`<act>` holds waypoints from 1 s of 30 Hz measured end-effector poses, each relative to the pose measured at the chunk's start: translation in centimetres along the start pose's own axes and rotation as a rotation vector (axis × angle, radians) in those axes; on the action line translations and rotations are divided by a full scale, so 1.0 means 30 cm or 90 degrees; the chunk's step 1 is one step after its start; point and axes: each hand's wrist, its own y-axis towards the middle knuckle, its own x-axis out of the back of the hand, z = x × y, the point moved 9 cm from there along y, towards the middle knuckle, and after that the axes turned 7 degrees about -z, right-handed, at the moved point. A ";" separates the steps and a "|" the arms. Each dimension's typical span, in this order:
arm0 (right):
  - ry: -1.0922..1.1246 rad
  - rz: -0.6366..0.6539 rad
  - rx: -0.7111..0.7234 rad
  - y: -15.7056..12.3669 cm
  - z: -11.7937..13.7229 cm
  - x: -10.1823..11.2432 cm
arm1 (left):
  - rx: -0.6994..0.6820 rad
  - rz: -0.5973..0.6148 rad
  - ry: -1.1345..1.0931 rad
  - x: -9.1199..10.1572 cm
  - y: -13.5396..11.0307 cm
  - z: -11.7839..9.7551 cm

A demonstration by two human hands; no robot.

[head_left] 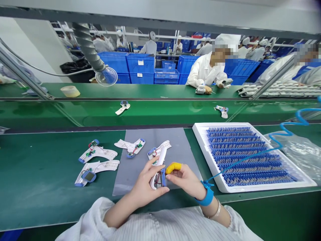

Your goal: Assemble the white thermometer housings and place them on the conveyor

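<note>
My left hand is closed around a white, gun-shaped thermometer housing, which stands on edge with wires and a blue end showing. Against its blue side, my right hand brings thumb and forefinger together; what lies between them, if anything, is hidden. A yellow finger cot covers the forefinger. Just behind, another housing half lies on the grey mat. A further open half with green board and wires rests at the mat's upper left. Two more, an upper half and a lower one with a screen, lie left.
A white foam tray with rows of blue parts stands at right, crossed by the blue coiled cord from my wristband. Housing halves lie on the green belt. Opposite, a co-worker handles white devices.
</note>
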 end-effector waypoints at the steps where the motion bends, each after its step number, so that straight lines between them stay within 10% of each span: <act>1: 0.002 -0.001 -0.002 -0.001 -0.003 0.001 | -0.003 -0.002 -0.001 0.000 0.000 -0.001; 11: -0.093 -0.019 0.016 -0.009 0.015 0.003 | -0.010 -0.037 0.044 -0.001 -0.008 0.006; 20: -0.463 -0.069 0.068 0.005 0.010 0.003 | -0.104 -0.068 0.335 -0.006 -0.020 0.011; 30: -0.411 -0.051 0.082 -0.004 0.027 -0.010 | -0.071 -0.049 0.360 -0.002 -0.015 0.015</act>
